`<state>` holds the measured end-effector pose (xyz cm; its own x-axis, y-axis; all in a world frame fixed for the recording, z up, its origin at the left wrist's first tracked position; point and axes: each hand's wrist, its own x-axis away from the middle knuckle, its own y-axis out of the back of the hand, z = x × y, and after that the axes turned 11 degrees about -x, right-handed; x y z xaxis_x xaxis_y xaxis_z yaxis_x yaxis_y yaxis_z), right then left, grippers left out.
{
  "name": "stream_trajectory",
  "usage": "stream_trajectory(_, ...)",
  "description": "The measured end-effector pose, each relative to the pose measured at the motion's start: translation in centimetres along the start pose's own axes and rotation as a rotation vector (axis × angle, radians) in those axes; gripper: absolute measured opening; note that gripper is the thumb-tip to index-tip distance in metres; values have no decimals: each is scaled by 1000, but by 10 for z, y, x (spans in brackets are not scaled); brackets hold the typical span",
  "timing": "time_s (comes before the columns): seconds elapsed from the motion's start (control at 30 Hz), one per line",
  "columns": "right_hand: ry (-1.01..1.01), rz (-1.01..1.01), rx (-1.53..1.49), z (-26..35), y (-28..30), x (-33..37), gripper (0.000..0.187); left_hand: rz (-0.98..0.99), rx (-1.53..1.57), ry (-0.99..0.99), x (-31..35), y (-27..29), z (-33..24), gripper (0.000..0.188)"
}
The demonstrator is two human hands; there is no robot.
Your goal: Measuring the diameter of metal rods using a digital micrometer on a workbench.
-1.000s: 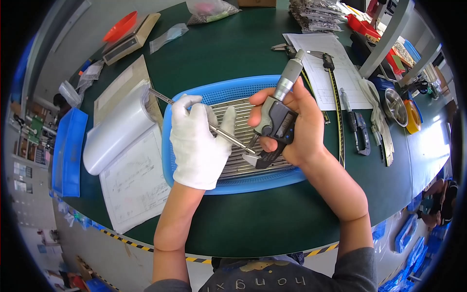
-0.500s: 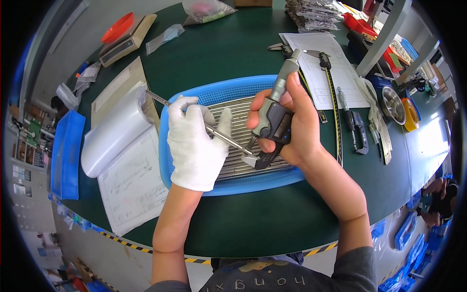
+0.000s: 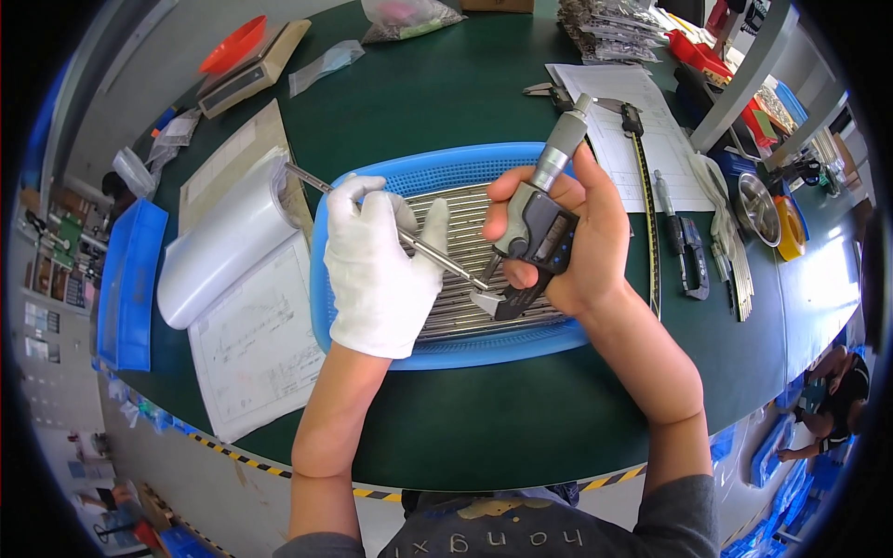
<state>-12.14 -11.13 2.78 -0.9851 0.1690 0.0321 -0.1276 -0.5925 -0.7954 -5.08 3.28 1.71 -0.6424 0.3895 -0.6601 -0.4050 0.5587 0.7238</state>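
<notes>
My left hand [image 3: 379,270], in a white glove, grips a long thin metal rod [image 3: 437,254] slanting down to the right. In my bare right hand [image 3: 595,228] is a digital micrometer [image 3: 532,228], its thimble pointing up and away. The rod's lower right end lies at the micrometer's jaws; whether both faces touch it I cannot tell. Beneath both hands sits a blue plastic basket [image 3: 419,361] holding many similar metal rods [image 3: 456,312] laid side by side.
Drawings [image 3: 251,372] and a rolled clear sheet [image 3: 223,246] lie left, near a blue tray [image 3: 132,288]. A scale [image 3: 256,70] stands far left. At right are a caliper [image 3: 633,119] on papers, a second micrometer [image 3: 686,251], a metal bowl [image 3: 758,209] and yellow tape [image 3: 791,232].
The view has shifted slightly, so the table things sit a little differently. My thumb has slid a bit lower along the micrometer's thimble. Both hands keep the rod end at the jaws.
</notes>
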Motion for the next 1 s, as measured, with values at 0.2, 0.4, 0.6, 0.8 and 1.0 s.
stream_trajectory(0.2, 16, -11, 63, -1, 0, 0, 63, 13, 39, 19, 1, -1, 0, 22)
stream_trajectory(0.4, 16, -6, 128, 2, -2, 1, 65, 62, 618, 199, 7, -8, 18, 49)
stream_trajectory(0.6, 21, 8, 158, 2, -1, 4, 65, 57, 1561, 791, -11, 10, 29, 41)
stream_trajectory(0.8, 72, -14, 204, 1, -1, 2, 65, 531, 1341, 859, -6, 6, 14, 23)
stream_trajectory(1.0, 98, -14, 173, -3, -1, 1, 64, 530, 1626, 777, -2, 2, 26, 25)
